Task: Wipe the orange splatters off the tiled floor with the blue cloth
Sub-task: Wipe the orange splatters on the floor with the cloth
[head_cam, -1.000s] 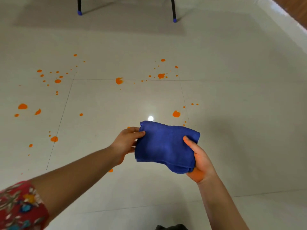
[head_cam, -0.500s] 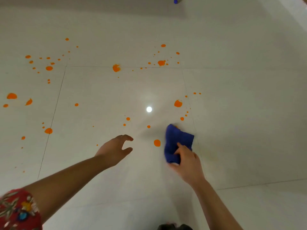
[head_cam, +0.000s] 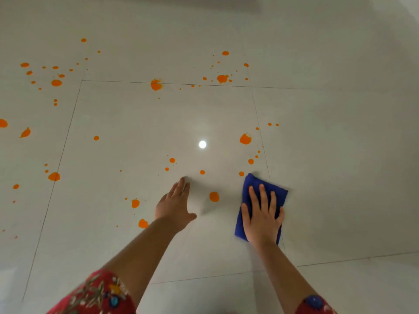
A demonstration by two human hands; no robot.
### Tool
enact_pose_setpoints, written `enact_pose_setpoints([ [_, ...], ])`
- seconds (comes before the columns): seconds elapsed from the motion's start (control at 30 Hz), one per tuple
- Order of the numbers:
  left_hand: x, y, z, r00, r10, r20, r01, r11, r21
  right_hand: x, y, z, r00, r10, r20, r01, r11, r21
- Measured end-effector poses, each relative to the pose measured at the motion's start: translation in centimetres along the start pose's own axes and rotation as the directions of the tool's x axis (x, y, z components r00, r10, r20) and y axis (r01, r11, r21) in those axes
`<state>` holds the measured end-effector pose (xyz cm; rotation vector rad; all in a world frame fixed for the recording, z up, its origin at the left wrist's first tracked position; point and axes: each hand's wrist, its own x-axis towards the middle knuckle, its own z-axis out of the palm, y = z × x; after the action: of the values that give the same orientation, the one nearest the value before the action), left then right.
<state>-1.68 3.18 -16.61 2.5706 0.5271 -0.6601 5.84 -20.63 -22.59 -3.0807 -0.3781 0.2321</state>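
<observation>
Right hand [head_cam: 263, 219] presses the blue cloth [head_cam: 249, 189] flat on the tiled floor [head_cam: 340, 155], fingers straight; left hand [head_cam: 174, 206] rests released beside orange splatters [head_cam: 214, 196]

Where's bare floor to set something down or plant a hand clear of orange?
Free: the tiles right of the blue cloth under the right hand, bar two far specks; the centre tile's upper half, between the grout-line splat and the light reflection. Crowded: the left clusters, the top-right cluster, and round the left hand, with a drop between the hands.
</observation>
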Motion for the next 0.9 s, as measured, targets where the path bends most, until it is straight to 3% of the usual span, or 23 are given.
enact_pose_setpoints([
  [0.13, -0.7, -1.5, 1.6, 0.993, 0.075, -0.089, -0.067, 0.993, 0.094, 7.4, -4.1, -0.7, 0.99, 0.094, -0.101, -0.087, 0.994, 0.064],
  [0.27, -0.5, -2.1, 1.7, 0.984, 0.124, -0.131, -0.115, 0.991, 0.074, 4.2, -7.5, 0.8, 0.958, -0.276, -0.083, 0.271, 0.96, -0.067],
  [0.33, -0.4, -2.5, 1.6, 0.977, 0.139, -0.159, -0.131, 0.989, 0.063, 0.9, -5.4, 0.7, 0.931, -0.361, -0.059, 0.358, 0.932, -0.052],
  [0.4, -0.3, -2.7, 1.7, 0.972, 0.151, -0.179, -0.145, 0.988, 0.045, 0.4, -2.0, 0.6, 0.952, -0.299, -0.059, 0.298, 0.954, -0.025],
  [0.47, -0.3, -2.7, 2.0, 0.97, 0.151, -0.191, -0.145, 0.988, 0.043, 2.8, -0.4, 0.2, 0.989, -0.136, -0.05, 0.137, 0.99, 0.021],
  [0.57, -0.4, -2.8, 2.1, 0.963, 0.165, -0.215, -0.161, 0.986, 0.036, 8.5, -3.6, -0.7, 0.997, 0.027, -0.072, -0.015, 0.988, 0.157],
  [0.67, -0.4, -3.0, 2.0, 0.954, 0.194, -0.231, -0.185, 0.981, 0.061, 8.5, -7.7, -0.3, 0.976, -0.203, -0.074, 0.211, 0.97, 0.123],
  [0.73, -0.5, -3.2, 2.0, 0.952, 0.204, -0.228, -0.191, 0.979, 0.078, 4.2, -7.2, 0.4, 0.912, -0.408, -0.037, 0.409, 0.911, 0.046],
  [0.77, -0.5, -3.3, 2.0, 0.948, 0.202, -0.247, -0.187, 0.979, 0.08, 2.2, -5.6, 0.5, 0.896, -0.443, -0.027, 0.444, 0.896, 0.025],
  [0.83, -0.5, -3.5, 2.0, 0.94, 0.208, -0.269, -0.189, 0.977, 0.096, 1.3, -2.1, 0.1, 0.923, -0.38, -0.057, 0.382, 0.923, 0.038],
  [0.9, -0.4, -3.6, 2.3, 0.943, 0.203, -0.266, -0.181, 0.978, 0.104, 3.6, -0.2, -0.2, 0.976, -0.208, -0.056, 0.211, 0.976, 0.054],
])
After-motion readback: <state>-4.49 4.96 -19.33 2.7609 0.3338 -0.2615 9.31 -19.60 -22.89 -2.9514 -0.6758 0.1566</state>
